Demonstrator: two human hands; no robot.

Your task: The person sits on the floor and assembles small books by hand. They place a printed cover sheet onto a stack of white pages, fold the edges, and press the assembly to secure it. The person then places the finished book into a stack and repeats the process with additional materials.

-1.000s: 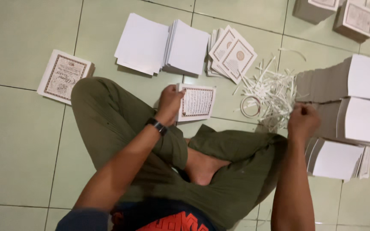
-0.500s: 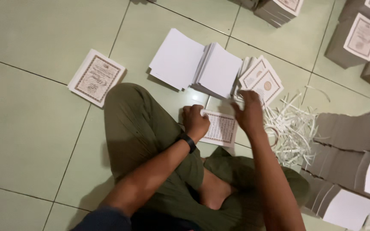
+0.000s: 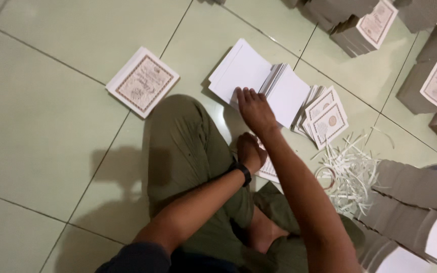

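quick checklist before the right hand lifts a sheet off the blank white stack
1. Right hand on the blank stack: ok, fingers rest on its near edge.
2. Only one sheet caught: cannot tell, the fingertips hide the edge.
3. Left hand steadies the booklet by the knee: ok, it rests on it; the grip itself is hidden.
4. Second white stack out of the way: not ok, it sits right against the first, under the right wrist.
5. Paper strips away from the stacks: ok, they lie off to the right.
6. Printed covers kept apart: ok, fanned beside the white stacks.
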